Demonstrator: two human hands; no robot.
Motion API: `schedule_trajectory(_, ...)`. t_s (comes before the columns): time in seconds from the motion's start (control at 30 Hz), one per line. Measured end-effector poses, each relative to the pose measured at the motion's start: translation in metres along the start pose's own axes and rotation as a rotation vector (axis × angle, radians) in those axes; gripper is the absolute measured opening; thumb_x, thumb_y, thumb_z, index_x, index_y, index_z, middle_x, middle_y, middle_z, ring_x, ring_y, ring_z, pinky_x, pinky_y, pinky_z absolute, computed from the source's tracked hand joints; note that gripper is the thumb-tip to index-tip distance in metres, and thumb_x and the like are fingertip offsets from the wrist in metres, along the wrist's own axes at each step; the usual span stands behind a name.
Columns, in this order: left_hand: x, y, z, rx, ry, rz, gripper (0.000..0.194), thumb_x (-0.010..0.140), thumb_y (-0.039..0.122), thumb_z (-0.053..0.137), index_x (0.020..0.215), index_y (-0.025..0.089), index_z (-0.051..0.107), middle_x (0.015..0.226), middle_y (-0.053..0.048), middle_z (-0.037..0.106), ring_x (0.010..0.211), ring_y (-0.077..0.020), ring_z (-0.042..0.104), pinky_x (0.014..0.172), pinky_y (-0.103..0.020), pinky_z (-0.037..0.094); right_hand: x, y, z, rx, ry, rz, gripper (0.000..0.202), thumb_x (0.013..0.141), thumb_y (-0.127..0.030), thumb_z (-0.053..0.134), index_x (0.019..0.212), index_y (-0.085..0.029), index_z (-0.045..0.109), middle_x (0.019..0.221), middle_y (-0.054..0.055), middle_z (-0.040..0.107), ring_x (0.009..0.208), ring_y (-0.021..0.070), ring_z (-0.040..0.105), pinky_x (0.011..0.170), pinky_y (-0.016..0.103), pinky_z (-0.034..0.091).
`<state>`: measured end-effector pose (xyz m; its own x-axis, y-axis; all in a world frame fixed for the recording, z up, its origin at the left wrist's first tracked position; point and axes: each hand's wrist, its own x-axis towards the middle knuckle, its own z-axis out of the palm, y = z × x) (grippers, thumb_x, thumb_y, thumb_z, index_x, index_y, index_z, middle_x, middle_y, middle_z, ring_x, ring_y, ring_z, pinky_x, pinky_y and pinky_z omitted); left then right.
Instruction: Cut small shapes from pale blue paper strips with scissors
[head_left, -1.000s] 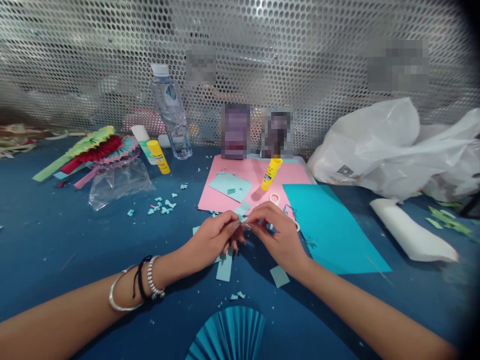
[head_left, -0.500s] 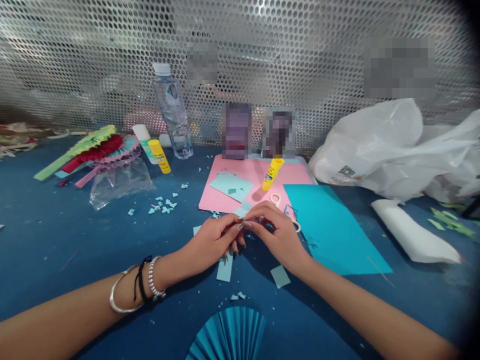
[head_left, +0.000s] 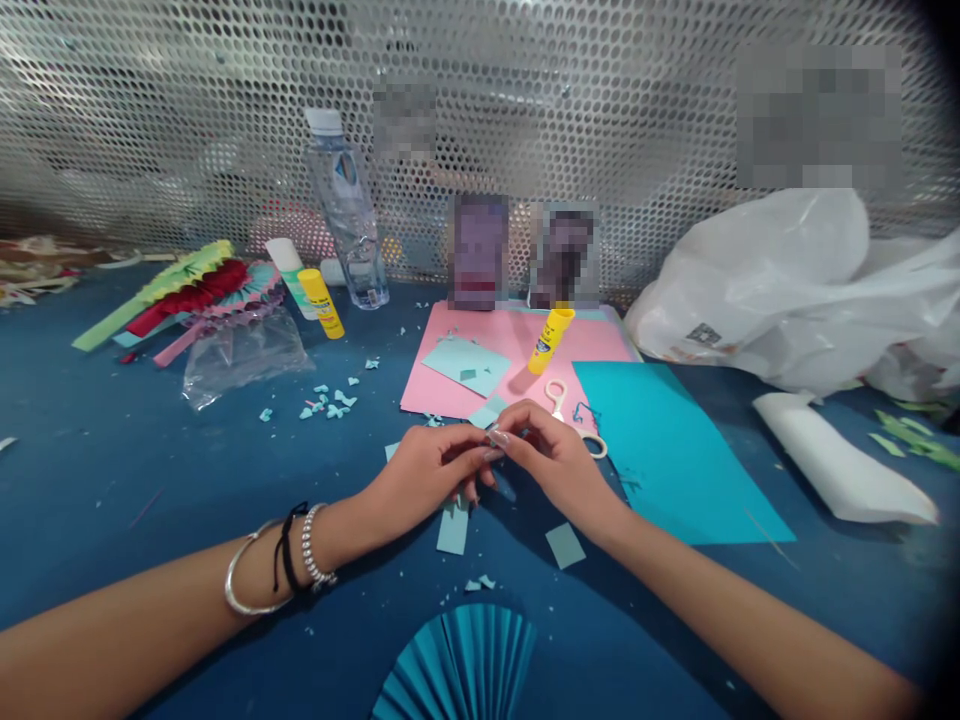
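My left hand [head_left: 439, 465] and my right hand [head_left: 555, 455] meet fingertip to fingertip over the middle of the table. Both are closed in a pinch, and whatever lies between the fingers is too small or hidden to make out. Just under my left hand lies a pale blue paper strip [head_left: 453, 528]. A small pale blue paper square [head_left: 565, 546] rests below my right hand. Behind my fingertips are another pale paper piece [head_left: 489, 411] and white-handled scissors [head_left: 556, 396], partly covered by my right hand. A pleated blue paper fan [head_left: 461, 665] lies nearest me.
Pink paper [head_left: 427, 385] carries a pale blue sheet [head_left: 465, 364] and a yellow glue stick [head_left: 551, 340]. Blue paper [head_left: 675, 450] lies right, near a white plastic bag [head_left: 750, 290]. A water bottle [head_left: 349, 220], another glue stick [head_left: 321, 303] and folded paper fans [head_left: 187, 295] stand or lie left.
The view has shifted slightly, so the table things appear a little higher and further right. My hands stay together, with a small shift of the fingertips.
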<state>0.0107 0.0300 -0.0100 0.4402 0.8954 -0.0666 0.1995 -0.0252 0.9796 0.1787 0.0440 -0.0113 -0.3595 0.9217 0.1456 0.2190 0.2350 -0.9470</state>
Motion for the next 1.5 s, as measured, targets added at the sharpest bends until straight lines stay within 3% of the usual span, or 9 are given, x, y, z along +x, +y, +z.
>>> schedule_trajectory(0.33,0.000,0.005,0.000,0.021,0.031,-0.006,0.029,0.085,0.037,0.044,0.077,0.012,0.058,0.063,-0.001,0.061,0.047,-0.0056,0.054,0.043,-0.015,0.039,-0.001,-0.004,-0.001,-0.009,-0.004,-0.011,0.021,0.085,-0.036,0.043,0.078,-0.020,0.053,0.074,0.001,0.052,0.067,0.0121,0.048,0.058,0.026,0.037)
schedule_trajectory(0.43,-0.001,0.007,0.000,0.014,0.022,-0.013,0.029,0.085,0.037,0.044,0.078,0.013,0.058,0.062,-0.001,0.061,0.048,-0.0057,0.054,0.044,-0.015,0.039,-0.002,-0.008,-0.002,0.001,-0.008,-0.011,0.024,0.088,-0.035,0.038,0.078,-0.020,0.053,0.073,0.001,0.051,0.066,0.0113,0.046,0.059,0.025,0.036)
schedule_trajectory(0.67,-0.003,0.009,-0.001,0.034,-0.006,0.026,0.028,0.086,0.037,0.042,0.082,0.013,0.057,0.068,-0.002,0.062,0.050,-0.0064,0.056,0.045,-0.016,0.038,-0.002,-0.004,-0.001,0.063,-0.010,-0.032,0.013,0.080,-0.034,0.053,0.081,-0.021,0.054,0.079,0.001,0.053,0.070,0.0124,0.050,0.059,0.025,0.040)
schedule_trajectory(0.93,-0.003,0.010,0.000,0.045,-0.004,0.039,0.028,0.086,0.037,0.042,0.082,0.014,0.059,0.068,-0.002,0.062,0.050,-0.0068,0.056,0.045,-0.017,0.038,-0.001,-0.002,-0.001,0.065,0.023,-0.085,0.012,0.079,-0.032,0.054,0.075,-0.021,0.055,0.078,0.002,0.053,0.074,0.0136,0.051,0.060,0.027,0.042)
schedule_trajectory(1.2,-0.004,0.011,0.000,0.035,-0.019,0.032,0.027,0.086,0.034,0.043,0.081,0.014,0.059,0.072,-0.003,0.063,0.053,-0.0064,0.055,0.048,-0.018,0.041,-0.002,-0.004,0.000,0.077,0.012,-0.088,0.019,0.080,-0.033,0.052,0.067,-0.020,0.050,0.076,0.001,0.051,0.070,0.0121,0.050,0.060,0.027,0.040)
schedule_trajectory(1.4,-0.005,0.012,0.000,0.002,-0.029,-0.001,0.027,0.085,0.036,0.043,0.081,0.013,0.057,0.074,-0.004,0.064,0.053,-0.0064,0.055,0.049,-0.017,0.042,-0.001,-0.006,-0.004,0.077,0.001,-0.070,0.028,0.088,-0.033,0.037,0.069,-0.019,0.052,0.071,0.001,0.050,0.064,0.0105,0.047,0.061,0.026,0.039)
schedule_trajectory(1.5,-0.005,0.013,0.000,0.019,-0.027,0.028,0.026,0.086,0.034,0.042,0.079,0.013,0.056,0.073,-0.004,0.063,0.053,-0.0062,0.054,0.051,-0.018,0.043,-0.001,-0.005,-0.004,0.110,-0.024,-0.053,0.024,0.085,-0.034,0.044,0.067,-0.020,0.051,0.071,0.000,0.051,0.065,0.0107,0.048,0.060,0.026,0.040)
